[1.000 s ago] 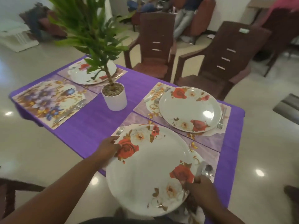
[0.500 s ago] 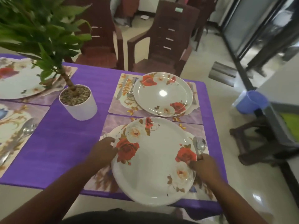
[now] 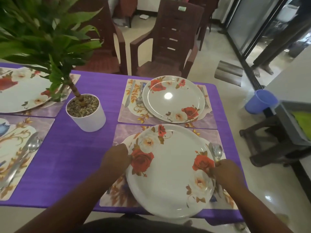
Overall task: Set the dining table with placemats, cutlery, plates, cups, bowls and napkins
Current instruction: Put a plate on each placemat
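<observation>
A large white plate with red roses (image 3: 170, 172) lies over the near placemat (image 3: 127, 132) on the purple table (image 3: 75, 148). My left hand (image 3: 116, 158) grips its left rim and my right hand (image 3: 225, 172) grips its right rim. A spoon (image 3: 218, 151) lies on the mat just beyond my right hand. Behind it, a second rose plate (image 3: 173, 100) sits on its own placemat with a knife (image 3: 129, 93) and spoon on the left and a fork (image 3: 204, 96) on the right.
A potted plant in a white pot (image 3: 87, 113) stands mid-table. At the left are a third plate (image 3: 21, 95) and a placemat with a spoon (image 3: 33, 145). Two brown chairs (image 3: 170, 42) stand behind the table. A blue bucket (image 3: 260, 101) and dark stool are at the right.
The view has swung right and come closer. The plate in my two hands has settled lower onto the near placemat, with both hands still on its rim.
</observation>
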